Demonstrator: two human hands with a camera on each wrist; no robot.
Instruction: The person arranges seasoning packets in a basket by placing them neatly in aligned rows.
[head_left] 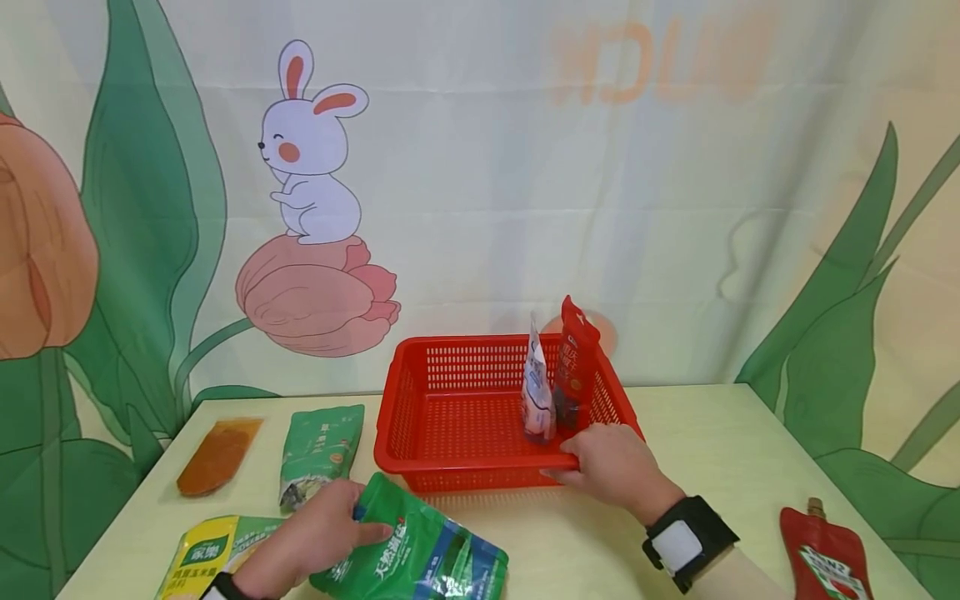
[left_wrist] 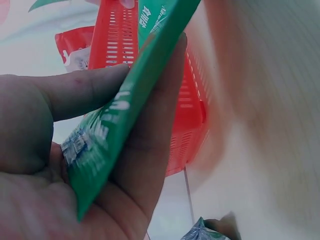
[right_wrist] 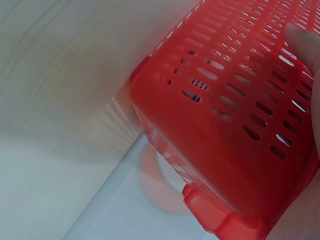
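My left hand (head_left: 318, 533) grips a green bag of salt (head_left: 423, 550) by its edge, thumb on the printed face. The bag is tilted over the table in front of a red plastic basket (head_left: 480, 471). In the left wrist view the salt bag (left_wrist: 107, 142) lies between thumb and fingers. My right hand (head_left: 618, 467) holds the basket's front rim near its right corner. Inside, at the right, stand a red packet (head_left: 576, 367) and a white-and-pink packet (head_left: 536, 396). The right wrist view shows the basket's slotted wall (right_wrist: 200, 150) close up.
Left of the basket lie a green pouch (head_left: 321, 450), an orange-brown packet (head_left: 219, 456) and a yellow-green packet (head_left: 201, 554). A red ketchup pouch (head_left: 825, 554) with a spout lies at the table's right. A printed curtain (head_left: 480, 208) hangs behind the table.
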